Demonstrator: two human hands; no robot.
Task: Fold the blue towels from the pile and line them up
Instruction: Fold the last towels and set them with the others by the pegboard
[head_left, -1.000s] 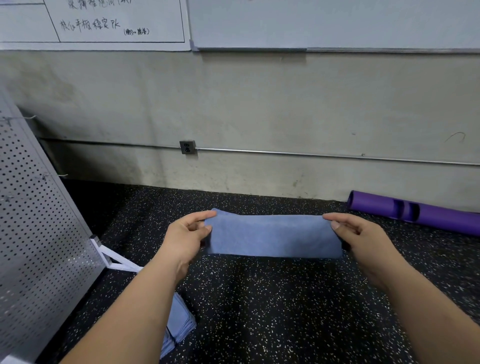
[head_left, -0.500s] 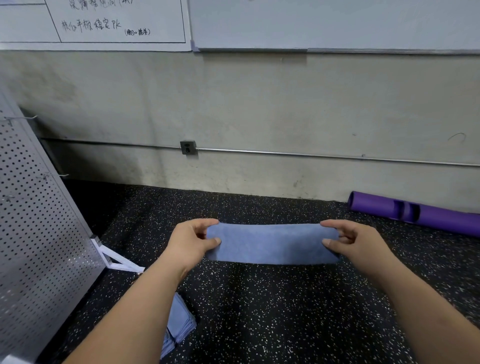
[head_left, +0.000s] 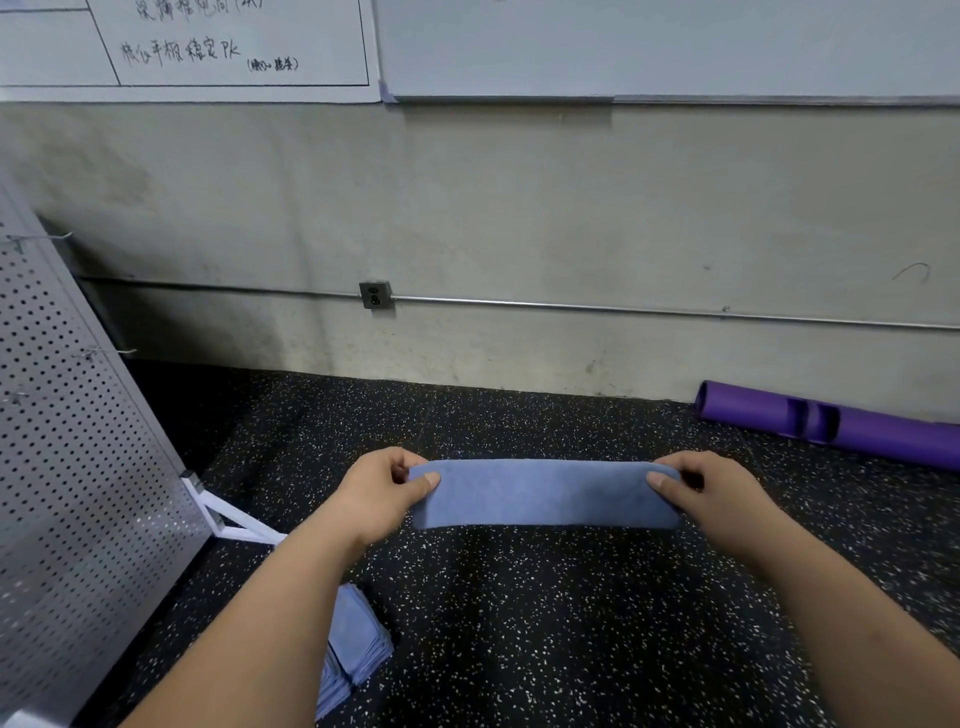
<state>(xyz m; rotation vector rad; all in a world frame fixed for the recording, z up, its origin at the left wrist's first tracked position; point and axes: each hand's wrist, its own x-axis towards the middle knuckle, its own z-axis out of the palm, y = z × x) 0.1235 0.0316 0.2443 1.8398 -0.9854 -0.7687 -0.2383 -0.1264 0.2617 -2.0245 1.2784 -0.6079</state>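
Pinching one folded blue towel (head_left: 545, 493) by its two short ends, the left hand (head_left: 374, 493) has the 9 o'clock end and the right hand (head_left: 711, 493) the 3 o'clock end, each grip clamping cloth under a thumb. It hangs over the speckled floor (head_left: 545, 623). One towel pile (head_left: 358, 644) lies at 7 o'clock, one purple tube (head_left: 883, 436) at 2 o'clock.

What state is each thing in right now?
Towel: folded into a long strip, held between both hands.
Left hand: pinches its left end.
Right hand: pinches its right end.
Towel stack: on the floor, partly hidden.
Purple tube: lying by the wall.
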